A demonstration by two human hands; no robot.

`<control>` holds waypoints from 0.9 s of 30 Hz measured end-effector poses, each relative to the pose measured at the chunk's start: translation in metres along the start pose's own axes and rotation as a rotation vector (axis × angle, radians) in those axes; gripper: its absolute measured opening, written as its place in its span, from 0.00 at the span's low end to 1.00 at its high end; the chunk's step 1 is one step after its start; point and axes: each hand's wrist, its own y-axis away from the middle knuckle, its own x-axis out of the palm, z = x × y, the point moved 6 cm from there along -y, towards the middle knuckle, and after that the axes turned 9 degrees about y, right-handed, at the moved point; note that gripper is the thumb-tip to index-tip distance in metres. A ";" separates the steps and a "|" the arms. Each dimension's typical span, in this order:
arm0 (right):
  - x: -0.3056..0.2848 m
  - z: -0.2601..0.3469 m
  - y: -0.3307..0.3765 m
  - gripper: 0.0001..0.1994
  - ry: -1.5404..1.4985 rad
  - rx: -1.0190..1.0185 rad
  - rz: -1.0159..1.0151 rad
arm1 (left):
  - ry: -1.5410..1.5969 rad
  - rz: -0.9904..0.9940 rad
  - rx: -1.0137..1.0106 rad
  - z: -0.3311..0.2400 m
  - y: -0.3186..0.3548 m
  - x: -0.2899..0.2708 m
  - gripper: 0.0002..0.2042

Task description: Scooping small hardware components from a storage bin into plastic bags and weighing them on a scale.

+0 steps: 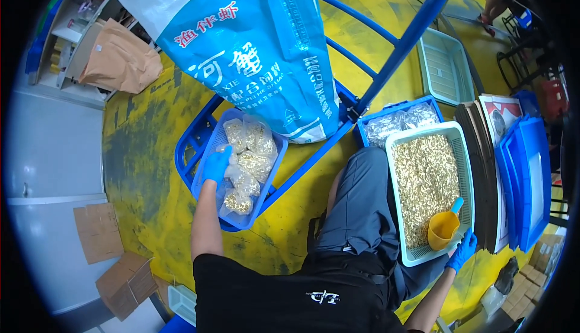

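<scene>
My left hand (216, 165), in a blue glove, reaches into a blue-purple plastic basket (273, 170) at the left. Its fingers close on the loose top of a clear plastic bag (225, 149). Several knotted-looking clear bags of small gold-coloured pieces (255, 165) lie in that basket. On my right thigh rests a pale green basket (467, 179), filled with loose gold-coloured pieces (423, 176). My gloved right hand (463, 251) grips its near right corner. A yellow scoop (443, 230) with a light blue handle lies on the pieces beside that hand.
A big blue and white woven sack (260, 61) stands against a blue trolley frame (386, 67). Behind the green basket sits a blue crate (402, 121) of clear bags. Stacked cardboard (474, 151) and blue trays (524, 179) stand at right; another person (498, 6) is far right.
</scene>
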 end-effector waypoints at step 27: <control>0.047 0.059 0.079 0.35 0.346 0.031 0.285 | 0.126 0.555 1.443 -0.333 0.289 0.371 0.13</control>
